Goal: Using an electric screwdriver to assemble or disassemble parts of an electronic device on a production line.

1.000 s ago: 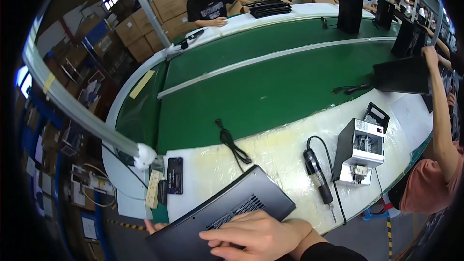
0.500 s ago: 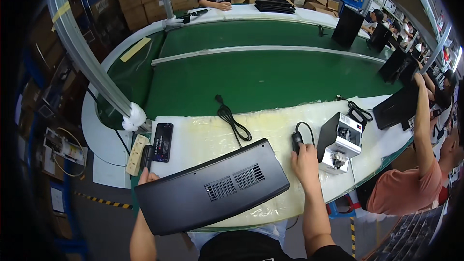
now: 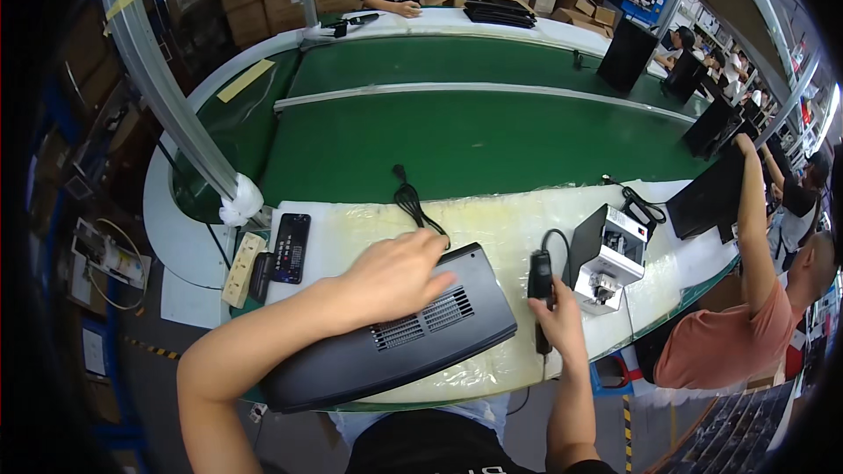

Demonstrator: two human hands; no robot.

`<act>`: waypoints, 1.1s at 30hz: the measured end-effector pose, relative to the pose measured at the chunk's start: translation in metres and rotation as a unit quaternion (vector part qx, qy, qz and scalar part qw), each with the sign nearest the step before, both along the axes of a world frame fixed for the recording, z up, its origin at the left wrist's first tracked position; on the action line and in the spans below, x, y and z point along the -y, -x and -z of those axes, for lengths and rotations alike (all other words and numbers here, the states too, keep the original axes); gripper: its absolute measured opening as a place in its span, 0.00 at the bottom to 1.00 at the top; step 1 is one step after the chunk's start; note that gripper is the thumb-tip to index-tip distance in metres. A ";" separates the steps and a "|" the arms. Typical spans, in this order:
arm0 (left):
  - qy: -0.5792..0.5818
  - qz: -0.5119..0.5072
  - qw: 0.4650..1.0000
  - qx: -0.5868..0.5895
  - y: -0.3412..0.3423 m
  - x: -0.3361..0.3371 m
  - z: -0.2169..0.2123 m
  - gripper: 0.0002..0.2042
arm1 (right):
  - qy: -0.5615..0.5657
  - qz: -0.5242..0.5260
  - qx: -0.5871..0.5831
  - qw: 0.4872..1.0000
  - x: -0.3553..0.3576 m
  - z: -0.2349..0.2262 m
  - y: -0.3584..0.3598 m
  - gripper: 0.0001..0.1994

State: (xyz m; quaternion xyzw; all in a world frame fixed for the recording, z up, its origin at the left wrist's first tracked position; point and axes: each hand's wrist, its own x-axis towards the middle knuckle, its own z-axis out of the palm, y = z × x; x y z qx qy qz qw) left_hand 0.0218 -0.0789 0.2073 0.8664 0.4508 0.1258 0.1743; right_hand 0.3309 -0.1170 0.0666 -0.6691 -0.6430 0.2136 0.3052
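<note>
From the head view, the left hand [image 3: 395, 276] lies flat, fingers spread, on the upturned underside of a black laptop [image 3: 395, 342], close to its far right corner and just above the vent slots. It presses rather than grasps, so the left grip is open and holds nothing. The right hand [image 3: 551, 316] is closed around a black electric screwdriver [image 3: 540, 285], held roughly upright with its cable looping away behind it. The tip seems to point down at the counter [image 3: 492, 228], though the hand hides it and I cannot be sure.

The laptop lies just left of the screwdriver, near but apart from it. Its long axis runs on a slant, from the near left, where a corner overhangs the counter's front edge, up toward the far right. The right hand is the nearer to that right short edge; the left already rests on the casing.

Beside the right hand, to the right, stands a small white and black screw feeder [image 3: 608, 254]. Far left lie a black remote control [image 3: 291, 247] and a cream power strip [image 3: 242, 268]. A coiled black cable [image 3: 408, 202] sits behind the laptop. Beyond it, the green conveyor belt [image 3: 492, 140] lies open. A co-worker in a salmon shirt [image 3: 729, 342] stands to the right.
</note>
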 end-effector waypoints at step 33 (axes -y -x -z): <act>0.095 -0.084 0.990 0.070 -0.039 -0.013 0.009 0.23 | -0.395 0.121 -0.244 0.877 0.001 -0.121 -0.016 0.28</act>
